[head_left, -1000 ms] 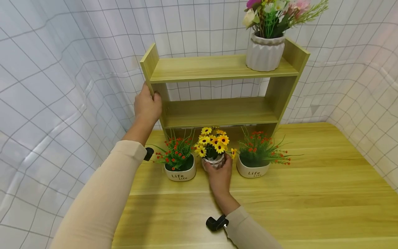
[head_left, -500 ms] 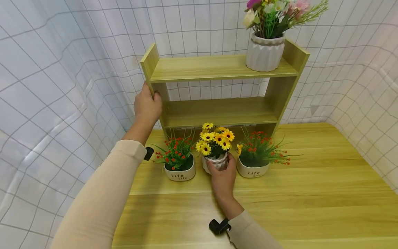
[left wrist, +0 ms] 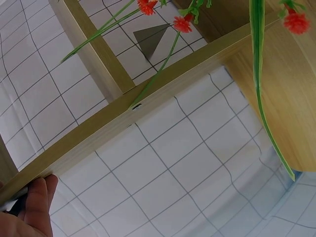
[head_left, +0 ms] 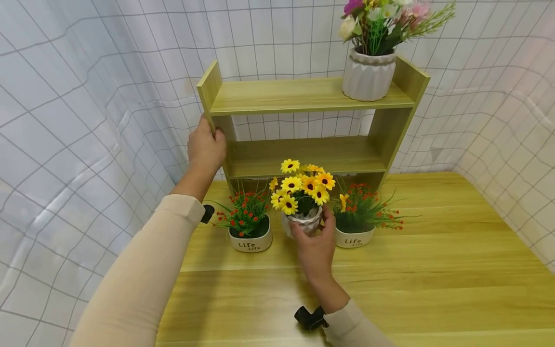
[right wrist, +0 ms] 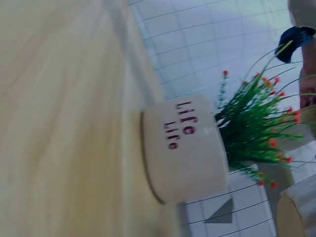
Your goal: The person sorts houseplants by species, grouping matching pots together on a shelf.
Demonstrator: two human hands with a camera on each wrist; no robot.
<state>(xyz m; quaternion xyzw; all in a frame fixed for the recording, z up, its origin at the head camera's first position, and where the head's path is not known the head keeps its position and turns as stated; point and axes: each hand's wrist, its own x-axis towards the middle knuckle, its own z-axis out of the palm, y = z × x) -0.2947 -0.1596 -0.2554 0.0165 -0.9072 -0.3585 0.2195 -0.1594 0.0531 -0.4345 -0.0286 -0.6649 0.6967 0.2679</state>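
Observation:
My left hand (head_left: 205, 149) grips the left side panel of a wooden shelf (head_left: 303, 111), with the thumb on the near side. In the left wrist view its fingers (left wrist: 37, 202) wrap the panel's edge. With thumb and fingers my right hand (head_left: 318, 253) holds a small white pot (head_left: 299, 224) of yellow daisy-like flowers (head_left: 309, 185). This pot is between two oval white planters with red flowers, the left planter (head_left: 250, 243) and the right planter (head_left: 354, 239), both marked "Life". The right wrist view shows one planter (right wrist: 187, 148) large and sideways.
A ribbed white vase (head_left: 369, 77) of mixed flowers stands at the right end of the shelf's top board. Below it runs a middle board (head_left: 299, 156). The wooden table (head_left: 416, 284) extends to the right and front, and a white grid-patterned curtain (head_left: 65, 144) surrounds it.
My right hand has moved right and slightly upward with the pot of yellow flowers, which appears larger and higher in the head view. My left hand keeps its hold on the shelf panel.

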